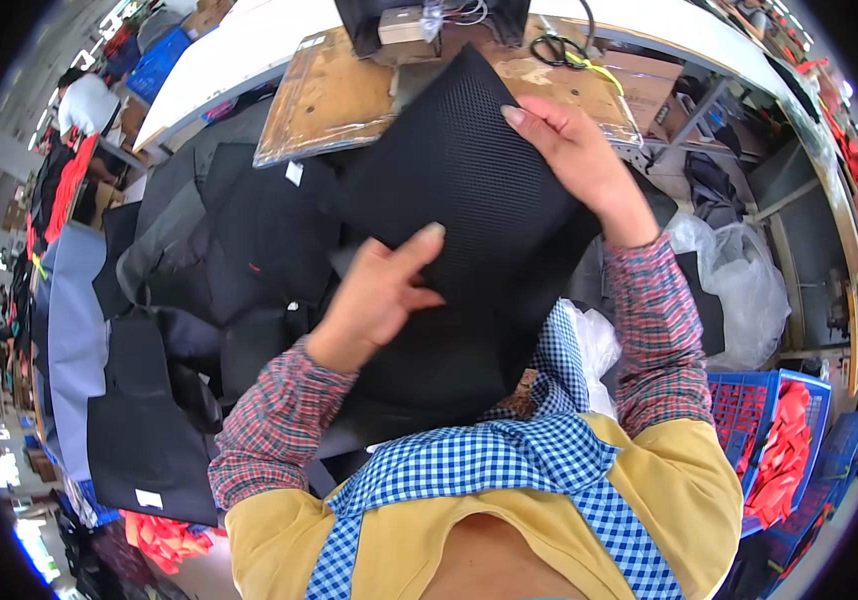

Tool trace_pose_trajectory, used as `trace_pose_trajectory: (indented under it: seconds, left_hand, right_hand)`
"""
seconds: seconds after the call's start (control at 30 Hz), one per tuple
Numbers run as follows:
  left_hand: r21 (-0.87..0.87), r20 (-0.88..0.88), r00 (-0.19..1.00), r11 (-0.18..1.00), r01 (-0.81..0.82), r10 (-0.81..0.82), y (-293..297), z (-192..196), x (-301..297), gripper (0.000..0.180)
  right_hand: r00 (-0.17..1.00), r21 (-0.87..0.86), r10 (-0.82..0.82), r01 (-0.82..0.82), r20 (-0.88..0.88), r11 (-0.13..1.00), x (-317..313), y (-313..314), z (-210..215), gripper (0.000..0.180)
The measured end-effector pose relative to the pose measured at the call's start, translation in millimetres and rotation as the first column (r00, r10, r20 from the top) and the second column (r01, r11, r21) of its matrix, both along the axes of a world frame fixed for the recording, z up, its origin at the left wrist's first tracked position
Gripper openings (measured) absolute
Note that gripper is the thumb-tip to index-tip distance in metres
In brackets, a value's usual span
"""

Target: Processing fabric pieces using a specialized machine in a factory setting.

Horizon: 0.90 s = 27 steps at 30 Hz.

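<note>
A large black fabric panel (469,180) with a ribbed, mesh-like texture hangs in front of me, one corner pointing up toward the worktable. My right hand (574,150) pinches its upper right edge, thumb on the near face and some fingers hidden. Over the panel's left side is my left hand (374,300), slightly blurred, with thumb and fingers apart and nothing seen between them. Whether it touches the cloth I cannot tell. Several more black pieces (229,240) lie heaped to the left, some with small white labels.
Beyond the panel stands a worn wooden tabletop (339,90) with a dark machine (364,25) and black-handled scissors (559,50). At right are a clear plastic bag (749,280) and a blue crate (784,390) with red strips. A person (89,105) is at far left.
</note>
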<state>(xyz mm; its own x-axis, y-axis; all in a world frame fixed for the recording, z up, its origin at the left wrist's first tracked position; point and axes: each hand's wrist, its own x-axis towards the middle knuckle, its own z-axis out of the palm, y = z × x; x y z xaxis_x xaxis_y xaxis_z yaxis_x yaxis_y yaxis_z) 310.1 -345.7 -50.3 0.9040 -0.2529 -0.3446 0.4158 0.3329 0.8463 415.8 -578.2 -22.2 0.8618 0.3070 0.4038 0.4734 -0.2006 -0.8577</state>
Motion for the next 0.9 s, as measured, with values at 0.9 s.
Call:
trace_pose_trajectory:
  seconds: [0.9]
  left_hand:
    - [-0.454, -0.090, 0.993, 0.884, -0.115, 0.082, -114, -37, 94, 0.025]
  right_hand:
    - [0.884, -0.603, 0.031, 0.292, 0.467, 0.743, 142, -22, 24, 0.025]
